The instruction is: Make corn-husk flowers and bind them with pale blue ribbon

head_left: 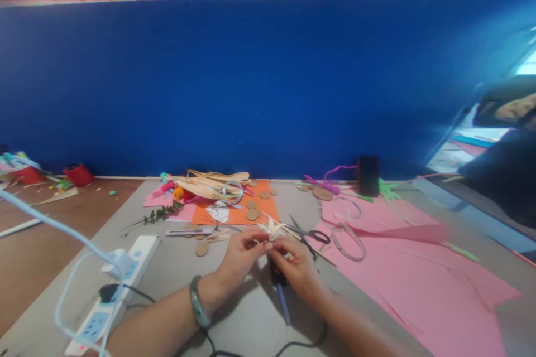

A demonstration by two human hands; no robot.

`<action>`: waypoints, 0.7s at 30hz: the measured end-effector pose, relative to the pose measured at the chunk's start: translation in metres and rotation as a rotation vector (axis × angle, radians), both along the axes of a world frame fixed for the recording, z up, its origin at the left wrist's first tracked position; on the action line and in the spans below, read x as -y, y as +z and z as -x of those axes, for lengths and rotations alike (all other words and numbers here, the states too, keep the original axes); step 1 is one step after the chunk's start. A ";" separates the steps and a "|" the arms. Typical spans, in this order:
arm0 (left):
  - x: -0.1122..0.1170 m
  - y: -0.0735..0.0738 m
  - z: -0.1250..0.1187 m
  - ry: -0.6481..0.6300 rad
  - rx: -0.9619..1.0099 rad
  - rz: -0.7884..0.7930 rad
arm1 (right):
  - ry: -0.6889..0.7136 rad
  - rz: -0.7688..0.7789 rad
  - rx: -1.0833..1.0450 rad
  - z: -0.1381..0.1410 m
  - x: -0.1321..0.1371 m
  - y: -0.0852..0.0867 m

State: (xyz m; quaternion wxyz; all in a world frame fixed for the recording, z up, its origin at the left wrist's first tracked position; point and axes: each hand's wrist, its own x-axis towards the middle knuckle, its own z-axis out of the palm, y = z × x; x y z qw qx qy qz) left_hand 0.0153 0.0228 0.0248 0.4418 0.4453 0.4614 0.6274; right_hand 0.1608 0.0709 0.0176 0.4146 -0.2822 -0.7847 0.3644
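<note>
Both hands meet over the grey table [188, 284] near its front middle. My left hand [240, 256], with a green bangle on the wrist, pinches a small pale straw-like craft piece [273, 230] with splayed strips. My right hand [295, 268] is closed on the same piece from the right. Just behind the hands lie black-handled scissors [307, 233]. Under the right hand a dark tool with a blue stick [282, 295] rests on the table.
An orange sheet [238, 212] holds wooden discs and strips. Pink paper [410, 268] and clear rings [347, 241] lie right. A white power strip [121, 284] with cables sits left. A black phone [368, 175] leans on the blue partition [251, 83].
</note>
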 end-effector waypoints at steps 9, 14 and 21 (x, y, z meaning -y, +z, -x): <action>-0.002 -0.006 0.001 -0.001 -0.039 -0.041 | 0.002 -0.063 0.060 -0.001 0.001 0.000; -0.001 -0.005 0.001 -0.022 -0.025 -0.053 | 0.013 -0.062 0.064 -0.001 0.001 0.000; -0.002 -0.003 0.001 -0.016 0.039 -0.052 | 0.024 -0.046 0.057 -0.001 0.002 0.001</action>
